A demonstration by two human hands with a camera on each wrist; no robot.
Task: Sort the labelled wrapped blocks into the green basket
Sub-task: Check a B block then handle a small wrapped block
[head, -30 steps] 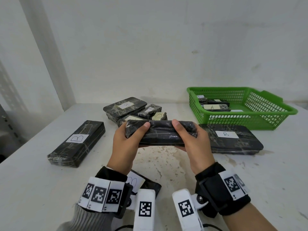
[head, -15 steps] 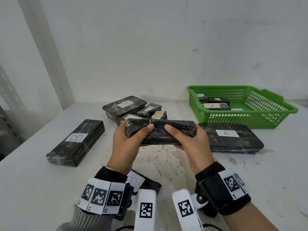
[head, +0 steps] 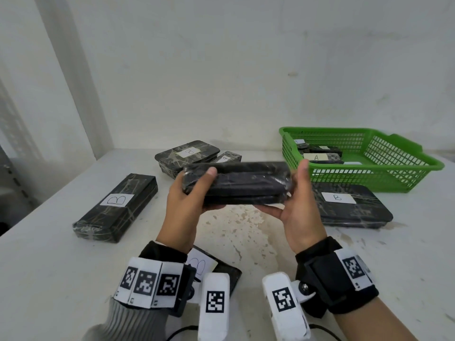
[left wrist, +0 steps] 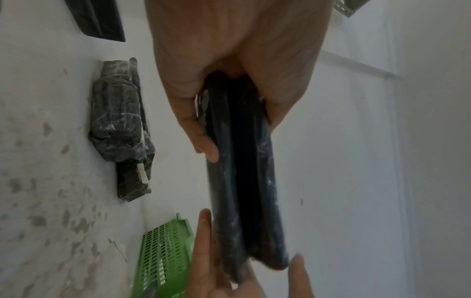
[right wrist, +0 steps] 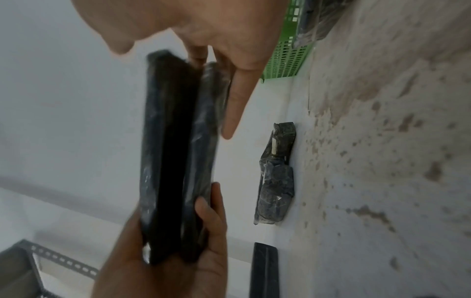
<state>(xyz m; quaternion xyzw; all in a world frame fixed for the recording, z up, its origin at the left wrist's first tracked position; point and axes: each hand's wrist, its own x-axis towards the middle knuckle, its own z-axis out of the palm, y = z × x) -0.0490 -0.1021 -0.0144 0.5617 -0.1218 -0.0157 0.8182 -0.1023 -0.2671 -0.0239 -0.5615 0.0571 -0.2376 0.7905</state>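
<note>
Holding a long black wrapped block (head: 236, 185) up over the white table (head: 246, 237), I see my left hand (head: 187, 205) curled tight round its left end. My right hand (head: 299, 205) is spread flat, fingers straight under the right end. The green basket (head: 394, 178) sits near, behind and right, with some blocks inside. 2 B-labelled blocks (head: 115, 207) (head: 349, 207) lie beside.

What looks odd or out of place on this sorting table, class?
The held block shows no label on its visible faces, unlike the lettered ones. The table has brownish worn patches. One B block lies partly hidden under the left wrist.
</note>
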